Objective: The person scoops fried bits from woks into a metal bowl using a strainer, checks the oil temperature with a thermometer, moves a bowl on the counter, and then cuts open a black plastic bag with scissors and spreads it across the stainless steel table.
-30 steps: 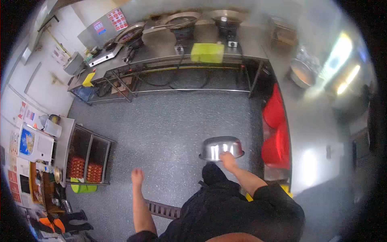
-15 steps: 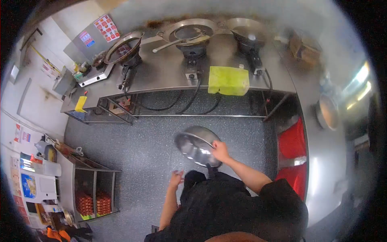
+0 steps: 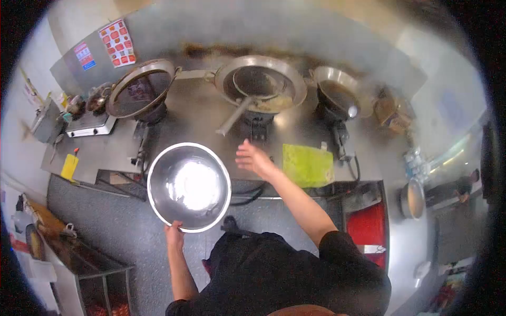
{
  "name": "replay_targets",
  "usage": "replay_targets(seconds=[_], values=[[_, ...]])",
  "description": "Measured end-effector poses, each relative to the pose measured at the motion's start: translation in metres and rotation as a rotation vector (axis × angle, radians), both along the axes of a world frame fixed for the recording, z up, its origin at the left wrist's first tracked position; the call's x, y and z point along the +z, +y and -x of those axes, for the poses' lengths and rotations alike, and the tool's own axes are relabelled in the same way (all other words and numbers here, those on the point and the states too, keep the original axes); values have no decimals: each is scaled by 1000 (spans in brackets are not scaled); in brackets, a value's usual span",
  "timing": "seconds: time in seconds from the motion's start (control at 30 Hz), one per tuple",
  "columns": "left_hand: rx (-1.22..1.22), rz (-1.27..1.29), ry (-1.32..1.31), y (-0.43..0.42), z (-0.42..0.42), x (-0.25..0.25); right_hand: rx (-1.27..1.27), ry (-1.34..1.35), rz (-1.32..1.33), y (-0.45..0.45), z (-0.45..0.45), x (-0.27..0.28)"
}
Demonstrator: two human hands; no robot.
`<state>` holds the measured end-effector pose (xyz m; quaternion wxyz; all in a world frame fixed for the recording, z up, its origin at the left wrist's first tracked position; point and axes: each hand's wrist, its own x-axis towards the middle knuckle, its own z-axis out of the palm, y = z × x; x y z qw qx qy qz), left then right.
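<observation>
A round steel bowl (image 3: 171, 184), its shiny inside turned up, is gripped at its lower rim by my left hand (image 3: 174, 233). My right hand (image 3: 254, 159) is open above the front of the steel counter (image 3: 195, 124), fingers spread, touching nothing. Just beyond it, a long-handled strainer (image 3: 255, 82) rests across the middle wok (image 3: 295, 87), which has pale food in it. To the right of my right hand lies a green cloth (image 3: 308, 165) on the counter's edge.
A left wok (image 3: 141, 92) and a right wok (image 3: 340, 95) hold dark liquid. Further left is a small stove (image 3: 92, 126). Red bins (image 3: 367, 226) stand under the right side, a pan (image 3: 412, 199) above them. A shelf rack (image 3: 105, 284) is at lower left.
The bowl has passed from my right hand to my left and moved left, its inside now facing up. My right hand has let go and reached forward. The counter is closer.
</observation>
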<state>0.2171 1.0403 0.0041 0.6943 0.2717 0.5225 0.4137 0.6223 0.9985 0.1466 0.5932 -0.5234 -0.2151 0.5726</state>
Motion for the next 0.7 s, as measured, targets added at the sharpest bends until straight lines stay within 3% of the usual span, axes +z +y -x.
replay_targets(seconds=[0.03, 0.1, 0.13, 0.17, 0.2, 0.23, 0.33, 0.43, 0.57, 0.6, 0.63, 0.67, 0.7], values=[[21, 5, -9, 17, -16, 22, -33, 148, -55, 28, -24, 4], [-10, -10, -8, 51, -37, 9, -143, 275, -121, 77, -53, 20], [-7, -7, -1, 64, -51, 2, -161, 360, -141, 108, -84, -6], [2, -8, 8, 77, -61, -6, -231, 405, 7, 122, -85, 14], [5, 8, 61, 89, -69, -25, -252, 358, -1, 134, -88, 14], [31, 22, 7, 93, -83, -13, -272, 312, -11, 147, -88, 12], [-15, 66, 45, 106, -100, -36, -265, 415, -124, 179, -88, 25], [12, 45, 24, 105, -116, -22, -281, 826, -181, 209, -102, 31], [-28, 66, 75, 113, -121, -29, -358, 624, -171, 196, -145, 30], [-60, 67, 76, 114, -119, -37, -223, 150, -117, 173, -148, 40], [-49, 39, 57, 117, -122, -38, -303, 311, -42, 154, -131, 70], [-36, 14, 37, 118, -126, -37, -222, -64, 55, 133, -144, 72], [-19, -12, 17, 120, -130, -34, -169, 23, 90, 112, -166, 67]])
